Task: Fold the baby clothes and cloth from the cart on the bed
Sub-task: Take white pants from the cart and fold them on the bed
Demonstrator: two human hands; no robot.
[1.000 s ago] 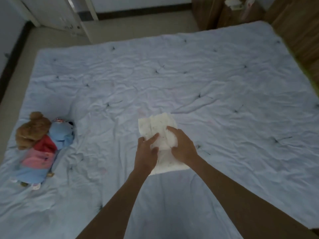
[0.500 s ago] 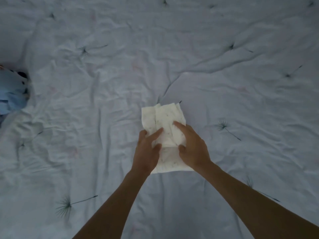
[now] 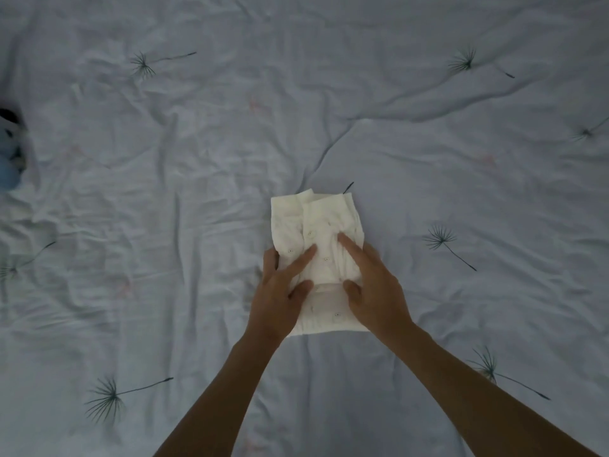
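Note:
A small white baby garment [image 3: 318,219] with snap buttons lies folded into a narrow rectangle on the bed sheet [image 3: 164,199], just right of centre. My left hand [image 3: 280,295] is on its left side, index finger laid flat on top and thumb tucked against the edge of the upper folded layer. My right hand [image 3: 374,285] mirrors it on the right side, fingers on top and thumb at the same fold edge. Both hands pinch that upper layer. The garment's near end shows below the thumbs.
The pale blue-grey sheet is wrinkled and printed with dark dandelion-seed marks. A blue plush toy [image 3: 10,166] is just visible at the left edge. The sheet fills the rest of the view.
The view has dropped closer to the bed, so the floor, furniture and most of the plush toys are out of frame. Both hands stay on the garment, thumbs now at the fold edge.

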